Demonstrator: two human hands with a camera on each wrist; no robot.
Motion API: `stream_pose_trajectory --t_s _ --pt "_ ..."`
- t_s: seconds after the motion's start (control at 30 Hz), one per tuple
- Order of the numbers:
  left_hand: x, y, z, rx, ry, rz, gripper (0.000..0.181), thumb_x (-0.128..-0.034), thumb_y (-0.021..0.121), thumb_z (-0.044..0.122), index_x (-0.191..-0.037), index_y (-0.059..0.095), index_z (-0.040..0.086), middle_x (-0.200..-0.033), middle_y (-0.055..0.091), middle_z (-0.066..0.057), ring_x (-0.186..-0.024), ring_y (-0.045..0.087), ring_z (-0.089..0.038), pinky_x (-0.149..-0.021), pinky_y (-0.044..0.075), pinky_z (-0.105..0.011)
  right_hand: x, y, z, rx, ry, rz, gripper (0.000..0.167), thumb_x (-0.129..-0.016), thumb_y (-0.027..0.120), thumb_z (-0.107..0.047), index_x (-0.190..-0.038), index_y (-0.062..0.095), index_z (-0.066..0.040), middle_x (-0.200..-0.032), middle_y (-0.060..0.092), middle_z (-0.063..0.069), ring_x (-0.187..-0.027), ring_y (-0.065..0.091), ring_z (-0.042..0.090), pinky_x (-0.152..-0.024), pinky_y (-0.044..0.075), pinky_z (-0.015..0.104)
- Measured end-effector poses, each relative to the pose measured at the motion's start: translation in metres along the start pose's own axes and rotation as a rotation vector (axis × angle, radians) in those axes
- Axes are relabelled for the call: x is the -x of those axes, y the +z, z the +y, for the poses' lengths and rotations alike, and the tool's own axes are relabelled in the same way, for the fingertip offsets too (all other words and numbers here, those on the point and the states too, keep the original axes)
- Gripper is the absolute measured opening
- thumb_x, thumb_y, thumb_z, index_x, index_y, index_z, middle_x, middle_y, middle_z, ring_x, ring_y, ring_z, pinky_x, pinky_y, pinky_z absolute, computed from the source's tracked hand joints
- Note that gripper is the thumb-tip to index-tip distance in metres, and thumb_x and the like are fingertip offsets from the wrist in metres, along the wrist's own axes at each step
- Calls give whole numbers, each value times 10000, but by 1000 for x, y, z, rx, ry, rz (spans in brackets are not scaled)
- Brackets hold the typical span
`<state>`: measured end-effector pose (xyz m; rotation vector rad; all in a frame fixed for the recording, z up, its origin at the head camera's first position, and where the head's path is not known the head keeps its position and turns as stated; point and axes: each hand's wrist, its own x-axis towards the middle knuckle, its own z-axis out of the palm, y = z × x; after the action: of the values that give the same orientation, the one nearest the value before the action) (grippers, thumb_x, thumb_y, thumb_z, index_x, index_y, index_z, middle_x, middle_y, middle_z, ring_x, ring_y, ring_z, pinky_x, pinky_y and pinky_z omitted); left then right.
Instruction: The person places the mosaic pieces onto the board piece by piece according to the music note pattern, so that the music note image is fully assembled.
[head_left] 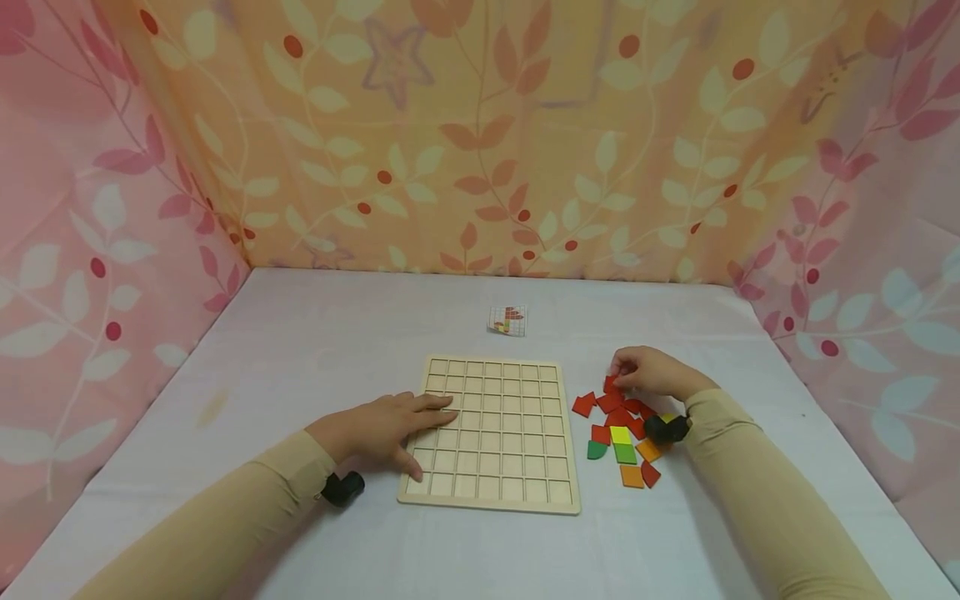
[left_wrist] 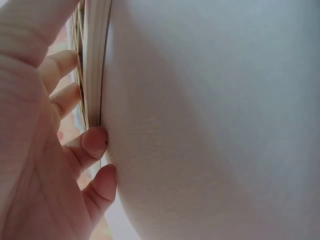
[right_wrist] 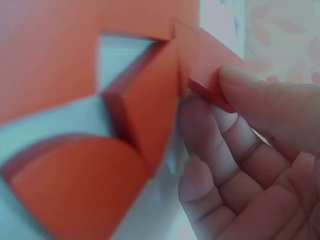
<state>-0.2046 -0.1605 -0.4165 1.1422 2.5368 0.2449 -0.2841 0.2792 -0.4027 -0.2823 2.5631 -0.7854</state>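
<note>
A pale wooden grid board lies on the table with bare cells. Across its left side rests my left hand, fingers spread; the left wrist view shows that hand at the board's edge. My right hand is at the top of a pile of coloured pieces, pinching a red piece. In the right wrist view, thumb and fingers of the hand hold the red piece, beside a red quarter-round piece and other red pieces.
A small printed card lies behind the board. Right of the board are a green piece, a yellow piece and orange pieces, one nearest the front. Patterned cloth hangs around the table.
</note>
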Motion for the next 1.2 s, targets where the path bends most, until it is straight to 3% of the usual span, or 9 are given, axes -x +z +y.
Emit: stream_pose_trajectory --t_s 0.17,0.33,0.57,0.73,1.0,1.2 --pt "-1 -1 1 -7 -2 -6 948 -669 558 695 -1460 185 330 -1523 114 83 -1361 172 -321 -1058 190 -508 0 -3 -8 -44 -5 33 59 -863 618 -131 -892 588 -89 -838 588 60 -762 515 226 -676 451 313" --pt "-2 0 0 -15 -18 -12 958 -655 548 710 -1458 171 347 -1521 112 98 -1359 176 -330 -1056 199 -505 -6 -1 -32 -65 -22 55 76 -864 622 -147 -914 589 -99 -871 604 58 -830 519 238 -754 448 351" --pt "-1 0 3 -2 -28 -20 959 -653 550 703 -1459 181 339 -1522 118 85 -1361 171 -329 -1055 196 -514 -23 7 -66 -101 -124 76 86 -854 631 -122 -904 596 -62 -839 612 60 -809 550 246 -764 469 381" --pt "-1 -3 6 4 -34 -21 953 -659 563 687 -1460 192 327 -1521 127 76 -1362 171 -322 -1060 191 -506 -36 21 -89 -136 -165 95 77 -850 638 -116 -901 603 -70 -848 604 60 -804 548 231 -750 473 374" --pt "-2 -4 7 1 -42 -29 948 -661 560 689 -1459 191 334 -1522 123 79 -1364 166 -321 -1053 196 -518 -53 48 -113 -96 -267 153 74 -820 671 -104 -843 609 -73 -801 581 22 -775 517 169 -703 429 294" --pt "-1 -3 6 -8 -52 -33 950 -659 569 693 -1457 190 345 -1519 128 87 -1361 178 -316 -1047 214 -512 -64 63 -127 -53 -277 170 70 -811 671 -84 -803 612 -120 -806 586 7 -782 522 160 -726 426 300"
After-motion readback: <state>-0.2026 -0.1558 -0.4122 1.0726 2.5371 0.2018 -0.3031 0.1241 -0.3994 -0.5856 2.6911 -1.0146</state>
